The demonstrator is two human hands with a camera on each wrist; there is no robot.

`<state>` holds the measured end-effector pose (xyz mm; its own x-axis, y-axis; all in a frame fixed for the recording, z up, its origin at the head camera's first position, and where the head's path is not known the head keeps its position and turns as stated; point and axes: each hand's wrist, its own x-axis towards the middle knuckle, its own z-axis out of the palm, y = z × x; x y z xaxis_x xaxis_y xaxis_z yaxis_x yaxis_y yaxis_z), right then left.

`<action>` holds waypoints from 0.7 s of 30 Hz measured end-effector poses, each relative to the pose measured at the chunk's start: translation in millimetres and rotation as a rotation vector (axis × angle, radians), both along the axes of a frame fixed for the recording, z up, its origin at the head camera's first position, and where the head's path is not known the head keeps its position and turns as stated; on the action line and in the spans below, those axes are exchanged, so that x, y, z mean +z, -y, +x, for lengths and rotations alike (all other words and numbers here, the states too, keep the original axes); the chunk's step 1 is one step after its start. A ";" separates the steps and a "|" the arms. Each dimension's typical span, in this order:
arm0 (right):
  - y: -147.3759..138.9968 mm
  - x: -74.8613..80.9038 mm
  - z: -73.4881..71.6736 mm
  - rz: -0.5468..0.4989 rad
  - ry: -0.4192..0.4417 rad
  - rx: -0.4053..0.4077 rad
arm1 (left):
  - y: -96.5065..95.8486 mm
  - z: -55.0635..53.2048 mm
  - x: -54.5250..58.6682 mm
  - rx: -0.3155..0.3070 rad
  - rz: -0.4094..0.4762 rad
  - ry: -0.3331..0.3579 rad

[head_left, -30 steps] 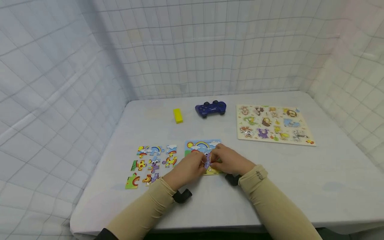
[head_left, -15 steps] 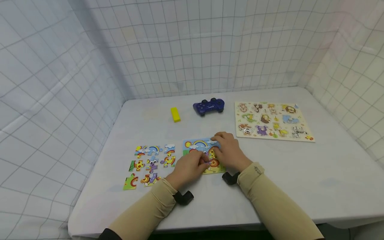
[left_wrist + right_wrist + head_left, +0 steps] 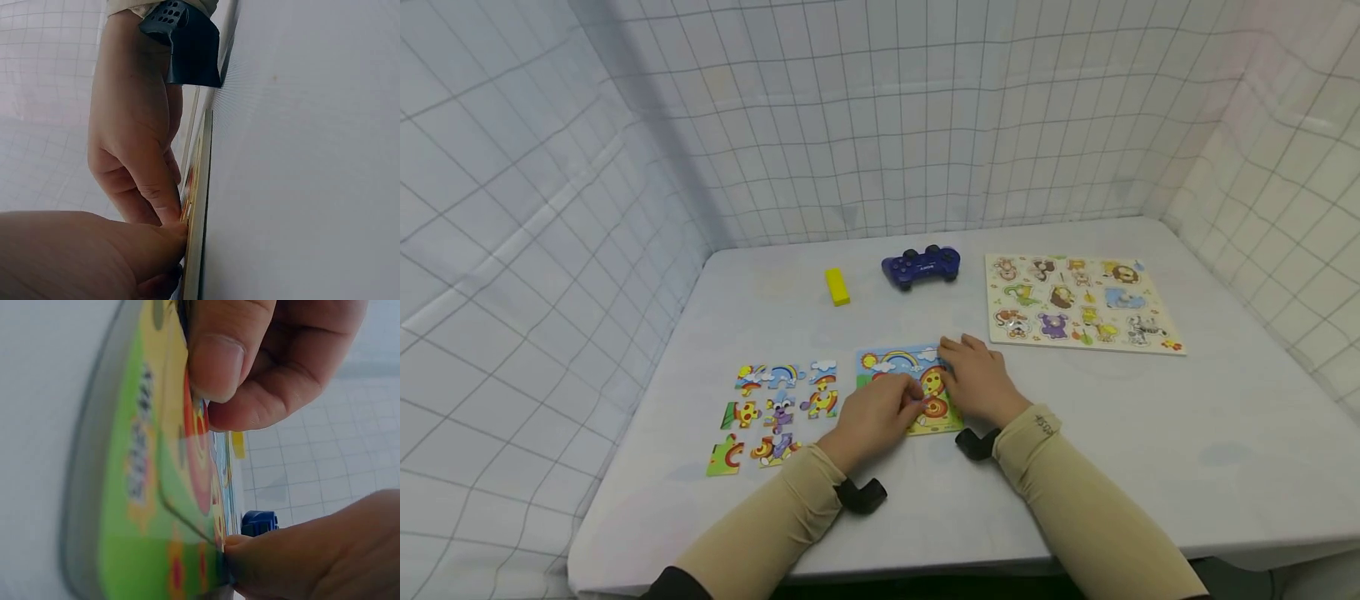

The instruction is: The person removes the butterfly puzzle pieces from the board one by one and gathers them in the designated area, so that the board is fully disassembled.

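A colourful jigsaw board [image 3: 951,423] with a sun and rainbow picture lies on the table between both hands. Over its middle, my left hand [image 3: 878,417] has its fingers curled, and thumb and forefinger pinch a small puzzle piece that they mostly hide. The left thumb [image 3: 215,365] shows close to the board's surface in the right wrist view. My right hand [image 3: 981,382] rests at the board's right side, its fingers on the upper right part, holding nothing. The right thumb tip [image 3: 240,550] touches the board.
Several loose jigsaw pieces [image 3: 779,410] lie in rows left of the board. A yellow block [image 3: 837,287] and a blue game controller [image 3: 921,267] sit farther back. An animal puzzle board [image 3: 1086,304] lies at the right on the white-covered table [image 3: 1120,450].
The right hand has let go of the purple piece both hands held over the board and moved to the board's upper right. The left hand has stayed over the middle. The view shifted slightly.
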<state>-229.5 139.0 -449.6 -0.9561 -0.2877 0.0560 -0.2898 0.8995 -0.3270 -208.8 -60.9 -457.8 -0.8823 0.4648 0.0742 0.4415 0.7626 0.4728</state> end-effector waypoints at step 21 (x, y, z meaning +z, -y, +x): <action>2.3 3.6 2.1 0.039 0.069 -0.022 | -4.3 3.4 2.6 -0.006 0.025 -0.027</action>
<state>-227.5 136.6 -446.0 -0.9634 -0.2671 -0.0206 -0.2478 0.9177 -0.3104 -205.4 -56.7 -455.2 -0.8772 0.4674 0.1096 0.4585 0.7482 0.4795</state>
